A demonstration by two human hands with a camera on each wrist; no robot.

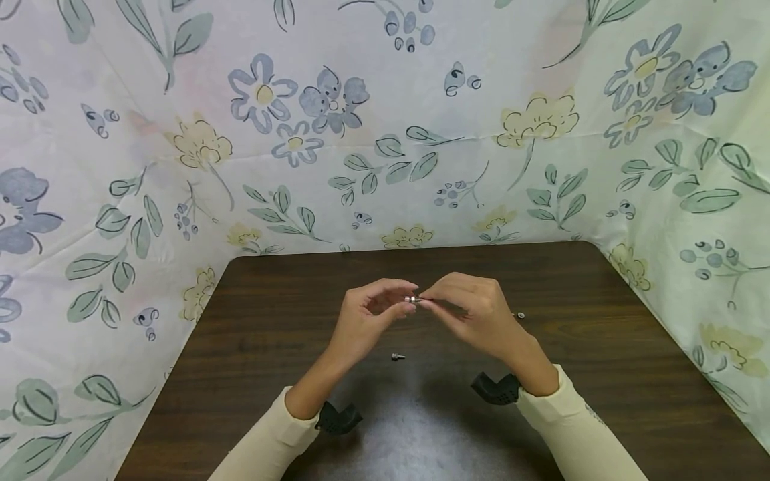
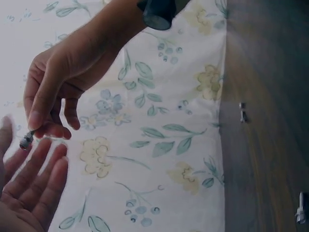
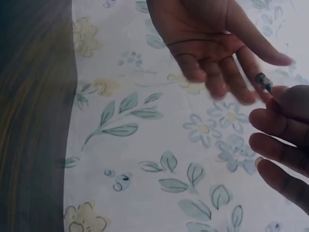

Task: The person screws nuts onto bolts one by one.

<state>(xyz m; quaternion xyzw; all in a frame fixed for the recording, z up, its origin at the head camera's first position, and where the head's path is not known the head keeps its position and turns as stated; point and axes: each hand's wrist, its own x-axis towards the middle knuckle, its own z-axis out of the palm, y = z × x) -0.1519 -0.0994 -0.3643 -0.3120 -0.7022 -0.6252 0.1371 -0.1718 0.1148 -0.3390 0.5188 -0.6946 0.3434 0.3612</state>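
My right hand pinches the thin end of a small silver bolt between thumb and fingertips. The bolt's thick end points left, toward my left hand. In the left wrist view, that thick end looks ringed, perhaps with a nut on it, though it is too small to be sure. My left thumb and forefinger stand apart on either side of it, the other fingers loosely extended. In the right wrist view, the left hand shows its palm beside the bolt, its fingers slightly blurred.
Another bolt lies on the dark wooden table below the hands. By the right wrist lies a small ring-like metal piece; the left wrist view shows a bolt-like piece there too. Floral cloth hangs behind the table.
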